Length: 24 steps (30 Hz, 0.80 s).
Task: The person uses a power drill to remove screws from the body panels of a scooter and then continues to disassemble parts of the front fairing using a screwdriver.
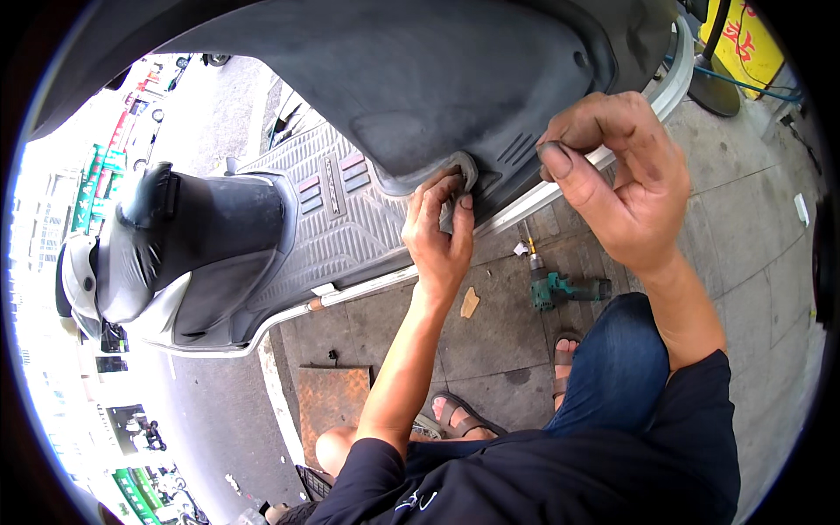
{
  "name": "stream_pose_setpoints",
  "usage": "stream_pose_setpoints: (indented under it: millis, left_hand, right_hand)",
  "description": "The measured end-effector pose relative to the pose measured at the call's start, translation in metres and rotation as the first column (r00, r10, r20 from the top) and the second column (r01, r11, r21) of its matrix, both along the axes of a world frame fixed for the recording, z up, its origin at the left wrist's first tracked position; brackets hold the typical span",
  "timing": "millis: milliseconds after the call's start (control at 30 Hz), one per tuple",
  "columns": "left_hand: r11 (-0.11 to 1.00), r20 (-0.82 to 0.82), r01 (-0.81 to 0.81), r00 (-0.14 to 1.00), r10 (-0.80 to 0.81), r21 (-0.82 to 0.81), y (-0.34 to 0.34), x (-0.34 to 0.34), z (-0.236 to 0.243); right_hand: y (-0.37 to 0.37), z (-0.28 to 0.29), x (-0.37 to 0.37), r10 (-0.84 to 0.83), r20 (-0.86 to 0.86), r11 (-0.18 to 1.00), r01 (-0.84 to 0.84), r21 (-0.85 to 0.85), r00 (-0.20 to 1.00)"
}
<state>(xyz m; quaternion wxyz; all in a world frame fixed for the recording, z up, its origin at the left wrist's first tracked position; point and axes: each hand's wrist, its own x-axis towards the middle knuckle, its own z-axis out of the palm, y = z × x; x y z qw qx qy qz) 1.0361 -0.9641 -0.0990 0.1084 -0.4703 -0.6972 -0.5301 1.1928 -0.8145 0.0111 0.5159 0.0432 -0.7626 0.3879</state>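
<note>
Scooter panel [455, 79]: dark grey plastic leg-shield over the ribbed floor mat [350, 210]; I take it as landmark.
Left hand [440, 234]: at the panel's lower edge, fingers pinched on a small grey tab [464, 168] there.
Right hand [617, 179]: just right of the tab, fingers curled against the panel's edge; whether it pinches anything, I cannot tell.
Cordless drill [560, 287]: lying on the pavement below the panel, untouched.
Progress: I judge the panel's edge is mid-work, not yet settled.

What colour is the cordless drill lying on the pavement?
Green and black cordless drill, seen in the head view.
</note>
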Motion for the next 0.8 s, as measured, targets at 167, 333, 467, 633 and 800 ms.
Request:
stream_pose_setpoints:
  millis: [167,333,467,633,800]
  left_hand:
    - [0.999,-0.118,-0.054,0.992,0.054,0.01,0.004,0.0,-0.002]
    - [0.997,-0.157,-0.079,0.984,0.081,0.023,0.001,-0.002,-0.002]
    - [0.997,-0.116,-0.076,0.99,0.079,0.032,0.002,0.0,0.002]
    - [0.992,-0.071,-0.078,0.994,0.085,0.096,-0.001,0.002,-0.001]
    - [0.99,-0.088,-0.082,0.992,0.092,0.112,-0.002,0.003,-0.001]
  right_hand:
    - [-0.001,-0.002,-0.001,-0.015,0.021,1.0,0.015,-0.027,1.0]
    - [-0.008,-0.003,-0.006,-0.027,-0.011,0.985,0.025,-0.171,1.0]
    - [-0.009,-0.003,-0.003,-0.006,0.027,0.977,0.011,-0.213,1.0]
    - [-0.011,-0.002,-0.003,-0.001,0.058,0.976,0.014,-0.215,0.998]
    - [-0.011,-0.002,-0.003,-0.015,0.08,0.975,0.032,-0.221,0.997]
